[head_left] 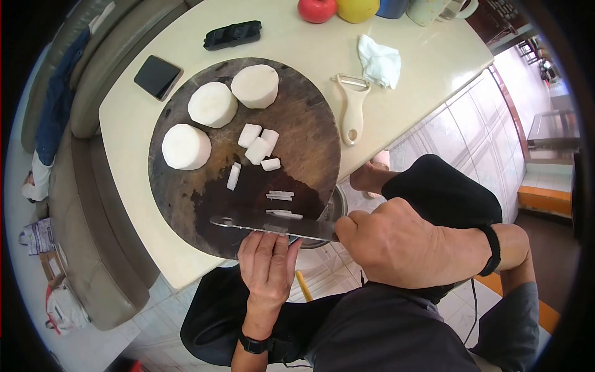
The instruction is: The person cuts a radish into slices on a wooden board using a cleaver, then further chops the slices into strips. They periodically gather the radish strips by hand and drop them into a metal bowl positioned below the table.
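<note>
My right hand [396, 245] is wrapped around the handle of a knife [304, 228], a long blade with a hole near its tip. The blade spans the near part of a round wooden chopping board [310, 124]. Right against its near side, my left hand [268, 263] presses its fingers together at the board's edge; whatever lies under them is hidden. Thin white strips [280, 195] and further slices [284, 214] lie just beyond the blade. Farther up the board are several small white blocks [257, 150], a loose stick [233, 176] and three thick peeled white radish chunks [214, 105].
A peeler [354, 111] and a crumpled white tissue [379, 61] lie right of the board. A phone [158, 77] and a black case [232, 35] are beyond it. Fruit [317, 10] and cups stand at the back. A metal basin [336, 208] is below the table edge.
</note>
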`<state>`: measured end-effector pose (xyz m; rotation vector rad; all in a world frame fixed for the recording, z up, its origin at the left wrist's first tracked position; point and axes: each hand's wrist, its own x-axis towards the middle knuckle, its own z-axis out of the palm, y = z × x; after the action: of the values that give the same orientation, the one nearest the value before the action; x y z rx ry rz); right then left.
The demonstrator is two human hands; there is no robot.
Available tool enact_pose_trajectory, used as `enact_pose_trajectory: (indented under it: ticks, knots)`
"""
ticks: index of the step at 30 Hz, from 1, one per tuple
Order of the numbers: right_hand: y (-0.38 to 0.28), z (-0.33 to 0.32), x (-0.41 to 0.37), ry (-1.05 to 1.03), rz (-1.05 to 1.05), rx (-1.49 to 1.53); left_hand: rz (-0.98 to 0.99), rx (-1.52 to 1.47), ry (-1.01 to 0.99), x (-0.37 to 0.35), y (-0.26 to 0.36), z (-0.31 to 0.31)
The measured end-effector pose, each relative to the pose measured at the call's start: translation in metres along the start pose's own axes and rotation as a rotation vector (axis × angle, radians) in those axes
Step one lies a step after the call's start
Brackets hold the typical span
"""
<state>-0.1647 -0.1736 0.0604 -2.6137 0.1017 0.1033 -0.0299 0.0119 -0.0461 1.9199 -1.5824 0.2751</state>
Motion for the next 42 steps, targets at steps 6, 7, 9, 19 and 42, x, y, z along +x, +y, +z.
enact_pose_trajectory:
  ticks: [6, 7, 9, 19, 42]
  knots:
    - [-0.003, -0.008, -0.002, -0.079, -0.011, 0.078, -0.043, -0.024, -0.032, 0.000, 0.002, -0.002]
    - [-0.004, -0.007, -0.003, -0.075, -0.001, 0.067, -0.045, -0.023, -0.033, 0.000, 0.002, -0.002]
    - [-0.004, -0.007, -0.004, -0.073, 0.010, 0.055, -0.042, -0.025, -0.052, 0.000, 0.001, -0.003]
    - [-0.008, -0.008, 0.011, -0.135, -0.016, 0.042, -0.052, -0.058, -0.013, -0.004, 0.001, 0.000]
    - [-0.010, -0.003, 0.004, -0.079, 0.030, 0.010, -0.045, -0.060, -0.050, 0.001, 0.002, -0.005]
